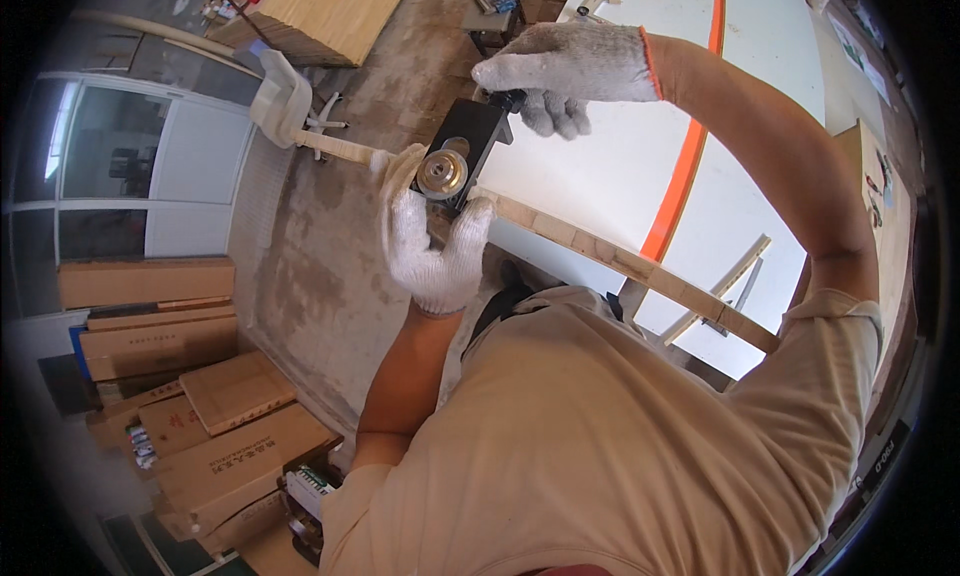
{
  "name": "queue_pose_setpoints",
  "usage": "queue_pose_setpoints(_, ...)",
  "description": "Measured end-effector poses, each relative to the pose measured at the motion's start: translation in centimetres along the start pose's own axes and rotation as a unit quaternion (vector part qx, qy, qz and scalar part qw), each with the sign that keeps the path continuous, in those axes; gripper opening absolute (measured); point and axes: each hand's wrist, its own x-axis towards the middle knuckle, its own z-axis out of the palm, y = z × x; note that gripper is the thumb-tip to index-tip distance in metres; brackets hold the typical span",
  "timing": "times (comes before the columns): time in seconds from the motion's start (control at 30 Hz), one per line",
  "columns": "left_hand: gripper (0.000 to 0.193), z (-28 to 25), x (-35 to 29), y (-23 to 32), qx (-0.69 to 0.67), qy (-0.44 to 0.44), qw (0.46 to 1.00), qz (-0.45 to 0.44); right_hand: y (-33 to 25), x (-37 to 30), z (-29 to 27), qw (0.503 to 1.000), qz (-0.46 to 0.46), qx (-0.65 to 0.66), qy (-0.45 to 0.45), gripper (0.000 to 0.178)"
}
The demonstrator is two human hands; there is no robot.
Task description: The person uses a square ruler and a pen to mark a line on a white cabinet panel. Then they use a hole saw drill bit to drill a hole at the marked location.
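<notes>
A black boxy tool [474, 128] with a round brass-and-steel disc [442, 174] on its face is held up beside the near left corner of a white panel. My left hand [438, 251], in a white knit glove, cups its lower end, with thumb and fingers closed around the sides below the disc. Gloved in greyish white with an orange cuff, my right hand [570, 71] closes on a black knob [508, 100] at the tool's far right end. The palm hides part of this knob.
The white panel [600, 166] has an orange stripe [681, 181] and a wooden rail [640, 268] along its near side. Wood strips [715, 291] lie on it. Cardboard boxes [245, 461] are stacked at lower left. A pale swivel chair [283, 101] and a plywood stack [330, 11] stand farther off.
</notes>
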Motion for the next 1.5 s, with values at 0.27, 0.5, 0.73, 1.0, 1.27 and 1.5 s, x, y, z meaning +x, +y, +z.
queue_pose_setpoints(0.27, 0.063, 0.3, 0.0, -0.5, 0.017, 0.004, 1.000, 0.023, 0.6, 0.5, 1.7, 0.991, -0.055, 0.118, 0.038, 0.050)
queue_pose_setpoints(0.5, 0.067, 0.5, -0.5, -0.6, 0.005, 0.001, 1.000, 0.004, 2.0, 1.8, 0.9, 0.989, -0.101, 0.101, 0.031, 0.057)
queue_pose_setpoints(0.73, 0.067, 0.7, -0.1, -0.5, 0.004, 0.002, 1.000, 0.012, 0.0, 1.0, 0.0, 0.999, 0.014, 0.046, 0.004, 0.045)
queue_pose_setpoints(1.0, 0.068, 0.8, 1.0, 0.1, 0.026, -0.022, 0.999, 0.042, 2.6, 1.3, 0.0, 0.974, -0.124, 0.189, -0.003, 0.048)
queue_pose_setpoints(1.27, 0.079, 0.5, 1.5, -0.7, 0.062, -0.048, 0.991, 0.106, 2.8, 1.5, 0.3, 0.994, -0.041, 0.099, -0.025, 0.064)
queue_pose_setpoints(1.5, 0.101, -1.3, 2.0, -1.4, 0.043, -0.108, 0.988, 0.097, 2.7, 0.9, 0.8, 0.997, -0.053, 0.030, 0.042, 0.063)
